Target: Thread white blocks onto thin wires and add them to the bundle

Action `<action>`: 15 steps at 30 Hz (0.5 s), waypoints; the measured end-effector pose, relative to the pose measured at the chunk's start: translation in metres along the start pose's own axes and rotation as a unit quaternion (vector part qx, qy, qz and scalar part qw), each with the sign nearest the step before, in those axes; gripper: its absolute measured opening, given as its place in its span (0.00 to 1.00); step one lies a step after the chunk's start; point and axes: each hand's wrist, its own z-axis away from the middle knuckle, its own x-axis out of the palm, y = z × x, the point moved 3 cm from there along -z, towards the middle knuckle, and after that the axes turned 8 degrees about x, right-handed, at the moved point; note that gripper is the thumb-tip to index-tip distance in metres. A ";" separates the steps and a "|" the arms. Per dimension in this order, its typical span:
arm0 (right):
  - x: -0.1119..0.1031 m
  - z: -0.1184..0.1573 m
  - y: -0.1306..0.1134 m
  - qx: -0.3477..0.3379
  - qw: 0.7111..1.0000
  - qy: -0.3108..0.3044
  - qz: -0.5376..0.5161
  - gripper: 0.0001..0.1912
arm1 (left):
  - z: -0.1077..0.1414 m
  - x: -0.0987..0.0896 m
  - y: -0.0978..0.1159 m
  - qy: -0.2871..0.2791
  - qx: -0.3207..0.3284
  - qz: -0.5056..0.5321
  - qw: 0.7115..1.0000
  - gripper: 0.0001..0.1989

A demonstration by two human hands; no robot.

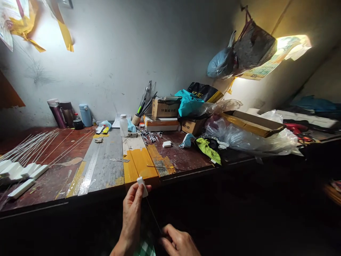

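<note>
A small white block point(143, 187) is pinched between the thumb and fingers of my left hand point(134, 204), just off the table's front edge. From the block's lower end a thin dark rod point(153, 214) slants down to the right. My right hand point(179, 240), slightly blurred, has its fingers closed round the rod's lower end. On the table point(106, 170) at the left lie several similar white blocks point(22, 189) with long thin white rods point(34, 145).
A steel ruler point(92, 170) lies left of centre, and a white bottle point(123, 125) stands behind. Further right are cardboard boxes point(166, 107), a blue mask point(187, 140), a green cloth point(208, 150) and plastic bags point(247, 138). Bags point(253, 46) hang on the wall.
</note>
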 end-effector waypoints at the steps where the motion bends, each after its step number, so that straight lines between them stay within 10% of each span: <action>1: -0.005 -0.003 -0.003 -0.003 1.000 0.008 -0.014 0.10 | -0.005 -0.002 0.011 0.001 0.017 -0.010 1.000 0.16; 9: -0.048 -0.033 -0.058 -0.161 0.967 0.144 -0.139 0.14 | -0.037 -0.054 0.145 -0.060 0.174 -0.235 0.955 0.18; 15: -0.010 -0.059 -0.117 -0.284 0.940 0.121 -0.143 0.10 | -0.006 -0.140 0.105 -0.027 0.010 -0.246 0.969 0.22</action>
